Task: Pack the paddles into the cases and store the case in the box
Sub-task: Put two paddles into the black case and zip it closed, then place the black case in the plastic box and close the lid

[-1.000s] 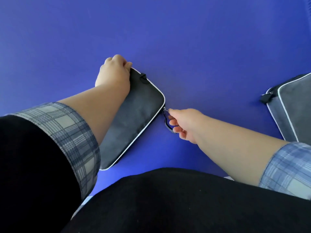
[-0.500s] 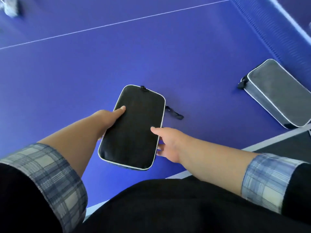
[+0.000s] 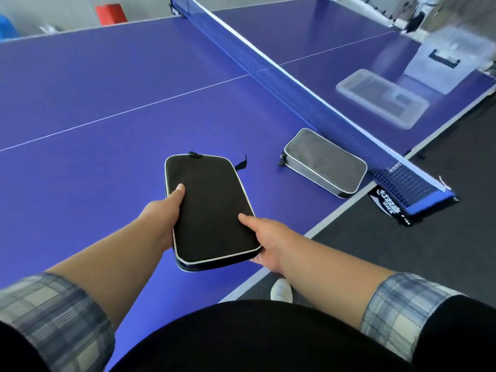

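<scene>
A black zipped paddle case (image 3: 212, 208) with white piping is lifted off the blue table, held at both sides. My left hand (image 3: 163, 216) grips its left edge, thumb on top. My right hand (image 3: 264, 237) holds the near right corner, thumb on top and fingers underneath. A grey paddle case (image 3: 326, 162) lies flat on the table beside the net. Beyond the net stands a clear plastic box (image 3: 382, 98) with dark items inside; a clear lid (image 3: 445, 60) leans behind it. No loose paddle is visible.
The blue net (image 3: 295, 89) crosses the table (image 3: 107, 103) between me and the box, ending in a clamp (image 3: 429, 202) at the table edge. Dark floor lies to the right, with a white shoe (image 3: 281, 289) below. A red object (image 3: 111, 13) stands at the far wall.
My right hand left the zipper pull and both hands took the black case by its sides and lifted it off the table. The view rose, revealing the net and box.
</scene>
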The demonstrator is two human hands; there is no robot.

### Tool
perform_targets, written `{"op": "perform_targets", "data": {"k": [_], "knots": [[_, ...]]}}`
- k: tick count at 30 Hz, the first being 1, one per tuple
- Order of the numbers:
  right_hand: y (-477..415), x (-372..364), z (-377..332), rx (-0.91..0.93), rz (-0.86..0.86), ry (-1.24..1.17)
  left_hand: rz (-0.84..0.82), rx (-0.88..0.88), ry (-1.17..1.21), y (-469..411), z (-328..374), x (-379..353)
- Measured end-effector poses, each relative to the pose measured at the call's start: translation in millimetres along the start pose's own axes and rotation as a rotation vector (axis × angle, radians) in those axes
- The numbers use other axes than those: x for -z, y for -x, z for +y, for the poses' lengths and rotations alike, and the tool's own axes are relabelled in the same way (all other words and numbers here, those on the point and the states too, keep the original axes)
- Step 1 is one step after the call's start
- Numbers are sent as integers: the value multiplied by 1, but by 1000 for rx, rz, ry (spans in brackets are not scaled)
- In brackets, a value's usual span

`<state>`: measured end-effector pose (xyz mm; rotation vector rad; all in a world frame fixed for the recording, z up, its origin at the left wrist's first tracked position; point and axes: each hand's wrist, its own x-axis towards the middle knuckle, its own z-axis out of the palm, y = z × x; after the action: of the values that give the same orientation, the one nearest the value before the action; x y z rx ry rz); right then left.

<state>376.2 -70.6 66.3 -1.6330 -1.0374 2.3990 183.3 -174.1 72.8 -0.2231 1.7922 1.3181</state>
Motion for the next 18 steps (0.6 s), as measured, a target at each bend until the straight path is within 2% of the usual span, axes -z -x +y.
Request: {"op": "perform_targets", "data": {"k": [5, 8, 15, 18], "knots": [[11, 44, -27, 15, 53, -345, 41, -40, 48, 11, 12, -69], [6, 72, -37, 44, 26, -526, 69, -27, 110, 11, 15, -126], [-26, 180, -98, 178, -93, -441, 36, 24, 243, 0, 14, -258], [-37, 241, -135, 201, -111, -333, 114, 31, 289, -13, 28, -295]]}}
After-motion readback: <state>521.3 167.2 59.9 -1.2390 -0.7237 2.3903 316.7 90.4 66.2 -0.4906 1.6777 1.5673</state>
